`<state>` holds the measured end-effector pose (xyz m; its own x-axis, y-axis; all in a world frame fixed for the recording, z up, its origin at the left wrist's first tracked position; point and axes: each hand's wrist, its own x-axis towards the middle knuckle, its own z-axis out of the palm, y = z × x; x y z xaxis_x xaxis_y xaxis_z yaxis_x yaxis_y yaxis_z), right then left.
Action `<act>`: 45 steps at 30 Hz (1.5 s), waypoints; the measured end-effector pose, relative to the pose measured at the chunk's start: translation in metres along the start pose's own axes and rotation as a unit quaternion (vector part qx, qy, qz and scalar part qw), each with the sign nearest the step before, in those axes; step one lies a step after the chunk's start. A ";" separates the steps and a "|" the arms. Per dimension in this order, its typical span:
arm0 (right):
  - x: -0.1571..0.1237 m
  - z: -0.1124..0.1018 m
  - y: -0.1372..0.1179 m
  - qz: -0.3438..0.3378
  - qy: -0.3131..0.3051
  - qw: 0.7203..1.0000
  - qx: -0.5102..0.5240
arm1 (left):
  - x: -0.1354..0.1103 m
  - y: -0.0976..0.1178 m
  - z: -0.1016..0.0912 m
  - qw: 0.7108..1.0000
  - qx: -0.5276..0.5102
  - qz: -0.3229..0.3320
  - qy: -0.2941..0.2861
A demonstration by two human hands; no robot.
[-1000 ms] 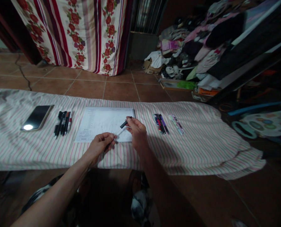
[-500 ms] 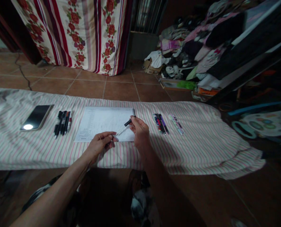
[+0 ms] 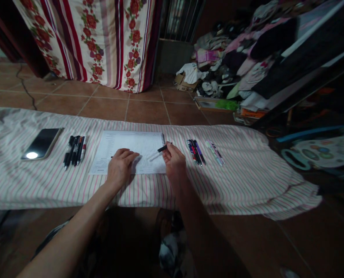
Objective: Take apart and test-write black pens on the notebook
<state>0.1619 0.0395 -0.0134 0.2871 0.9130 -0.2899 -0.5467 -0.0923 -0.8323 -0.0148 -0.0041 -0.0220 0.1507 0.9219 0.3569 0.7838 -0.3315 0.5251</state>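
My right hand [image 3: 174,162] is closed around a pen [image 3: 159,150] with a black upper part and a clear barrel, its tip slanting down-left over the spiral notebook [image 3: 122,144]. That notebook lies open on the striped cloth [image 3: 241,173]. My left hand [image 3: 120,165] lies palm down on the lower part of the page, fingers stretched out together. A tiny dark sliver shows at its left edge; I cannot make out what it is.
A row of black pens [image 3: 73,150] and a phone [image 3: 41,143] with a lit spot lie left of the notebook. Coloured pens [image 3: 195,151] and two pale ones [image 3: 215,151] lie to the right. Flowered curtain [image 3: 108,42] and a clothes pile [image 3: 232,61] stand behind on the tiled floor.
My left hand has let go of the pen's lower end and moved up-left to lie flat on the page. My right hand has drifted slightly right, keeping the pen.
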 end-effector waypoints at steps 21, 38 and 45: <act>-0.014 0.001 0.003 0.008 -0.025 0.997 -0.066 | -0.004 0.007 0.009 0.985 -0.126 -0.091 0.080; -0.024 0.015 0.025 0.046 -0.067 0.994 -0.071 | -0.011 0.013 0.019 0.880 -0.389 -0.258 -0.086; -0.023 0.016 0.028 0.041 -0.069 0.995 -0.062 | -0.013 0.019 0.014 0.876 -0.386 -0.273 -0.088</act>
<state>0.1274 0.0222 -0.0223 0.1297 0.9455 -0.2988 -0.4594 -0.2097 -0.8631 0.0065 -0.0196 -0.0274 0.0244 0.9794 -0.2004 0.1362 0.1953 0.9712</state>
